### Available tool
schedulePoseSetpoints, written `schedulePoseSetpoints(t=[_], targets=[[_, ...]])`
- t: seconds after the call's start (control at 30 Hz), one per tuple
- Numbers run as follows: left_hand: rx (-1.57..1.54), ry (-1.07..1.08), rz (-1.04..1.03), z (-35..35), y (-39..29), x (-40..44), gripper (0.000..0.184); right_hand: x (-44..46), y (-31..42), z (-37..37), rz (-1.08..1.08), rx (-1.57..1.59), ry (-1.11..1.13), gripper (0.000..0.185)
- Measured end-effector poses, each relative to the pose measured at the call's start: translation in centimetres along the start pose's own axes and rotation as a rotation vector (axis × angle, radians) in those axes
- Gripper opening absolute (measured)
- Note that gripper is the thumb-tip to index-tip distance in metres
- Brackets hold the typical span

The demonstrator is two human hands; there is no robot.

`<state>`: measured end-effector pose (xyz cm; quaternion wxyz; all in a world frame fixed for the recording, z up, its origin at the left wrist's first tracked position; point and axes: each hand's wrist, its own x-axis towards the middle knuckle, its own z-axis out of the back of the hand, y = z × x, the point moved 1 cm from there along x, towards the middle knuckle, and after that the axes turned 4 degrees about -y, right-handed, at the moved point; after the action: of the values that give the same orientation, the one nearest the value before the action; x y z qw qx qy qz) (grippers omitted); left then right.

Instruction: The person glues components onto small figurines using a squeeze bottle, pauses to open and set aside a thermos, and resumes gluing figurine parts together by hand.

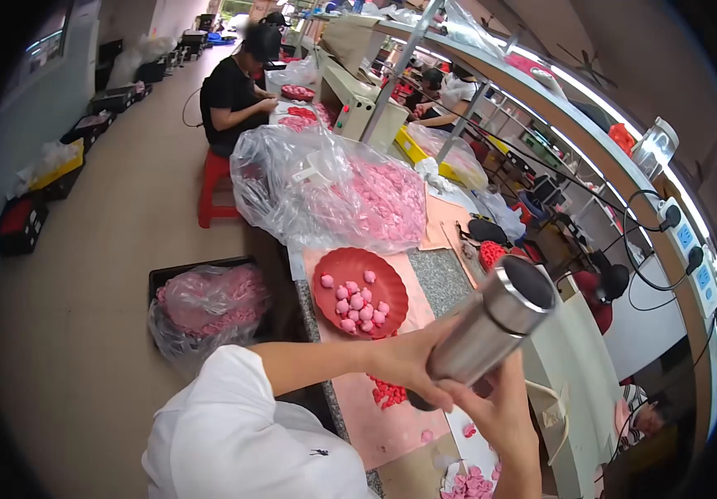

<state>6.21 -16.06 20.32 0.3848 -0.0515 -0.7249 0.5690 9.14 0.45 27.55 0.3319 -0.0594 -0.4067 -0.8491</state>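
Observation:
A steel thermos flask (479, 328) with a dark top is tilted over the worktable, its upper end toward the right. My left hand (412, 362) is wrapped round its side and lower part. My right hand (492, 403) grips it low on the near side, the thumb close to my left hand. Just left of the flask stands a red round dish (385, 287) with several pink ball-shaped pieces (358, 305). Small red pieces (388, 392) lie on the pink cloth (358, 407) beneath my left forearm.
A large clear bag of pink pieces (375, 195) lies beyond the dish. On the floor at left is a black crate (159, 279) with another bag. A person (234, 100) sits on a red stool (215, 187). A shelf with a power strip (687, 241) runs along the right.

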Motion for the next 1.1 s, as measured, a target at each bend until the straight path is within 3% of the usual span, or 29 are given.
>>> schedulePoseSetpoints(t=[0.03,0.07,0.13,0.17,0.3,0.37,0.4,0.47,0.6,0.63,0.73,0.8,0.83,0.9,0.93,0.97,1.03,1.07,1.1], targets=[[0.006,-0.027,0.056,-0.8,0.0,-1.4,0.101,0.5,0.6,0.9,0.104,-0.155,0.205,0.072],[0.011,-0.054,0.113,-1.6,0.0,-2.8,0.100,0.7,-0.2,1.4,0.047,-0.082,0.406,0.066],[0.093,-0.246,0.149,-2.8,1.9,-5.5,0.095,1.2,-1.4,1.6,-0.106,0.417,0.586,0.076],[0.189,-0.366,0.172,-3.3,2.0,-7.0,0.093,1.6,-1.0,1.8,-0.111,0.407,0.659,0.077],[0.838,-0.785,0.174,-4.8,0.4,-11.6,0.085,2.4,2.0,-0.2,0.006,0.283,0.588,0.080],[1.159,-0.876,0.138,-5.0,-0.6,-13.6,0.078,2.1,2.9,-3.5,0.448,-0.213,0.369,0.077],[1.253,-0.894,0.152,-4.7,-0.5,-14.9,0.078,1.9,3.8,-5.0,0.407,-0.358,0.357,0.071],[1.386,-0.935,0.181,-4.3,-1.3,-17.5,0.080,2.7,4.5,-8.2,0.390,-0.355,0.401,0.067],[1.162,-1.053,0.338,-4.3,-2.3,-22.1,0.077,3.7,6.2,-14.2,0.525,-0.293,0.300,0.037],[1.165,-1.066,0.339,-3.8,-2.5,-23.2,0.077,4.1,6.5,-15.0,0.536,-0.291,0.306,0.037],[0.557,-0.689,0.417,-2.9,-2.5,-26.6,0.093,4.7,8.0,-16.5,0.913,-0.122,0.492,0.030],[0.425,-0.606,0.396,-3.2,-3.6,-27.3,0.094,4.5,9.9,-16.0,0.987,-0.060,0.588,0.027],[0.428,-0.581,0.378,-3.4,-4.6,-27.4,0.092,4.3,11.6,-14.9,0.921,-0.128,0.756,0.032],[0.591,-0.676,0.413,-3.3,-6.8,-27.6,0.089,4.7,12.4,-14.3,0.991,0.098,0.795,0.043],[0.750,-0.752,0.463,-3.4,-7.2,-27.8,0.085,4.9,13.3,-13.3,0.892,0.086,0.869,0.054],[0.811,-0.811,0.352,-3.0,-6.7,-28.2,0.081,4.5,14.3,-12.7,0.737,-0.029,0.843,0.056],[0.864,-0.855,0.353,-3.1,-6.6,-28.6,0.080,4.0,15.0,-13.1,0.373,-0.319,0.832,0.062],[0.913,-0.869,0.357,-3.3,-6.7,-28.8,0.079,3.8,14.9,-13.5,0.388,-0.320,0.837,0.062],[0.920,-0.879,0.352,-3.4,-6.9,-29.2,0.079,3.7,14.6,-13.8,0.540,-0.334,0.874,0.064]])
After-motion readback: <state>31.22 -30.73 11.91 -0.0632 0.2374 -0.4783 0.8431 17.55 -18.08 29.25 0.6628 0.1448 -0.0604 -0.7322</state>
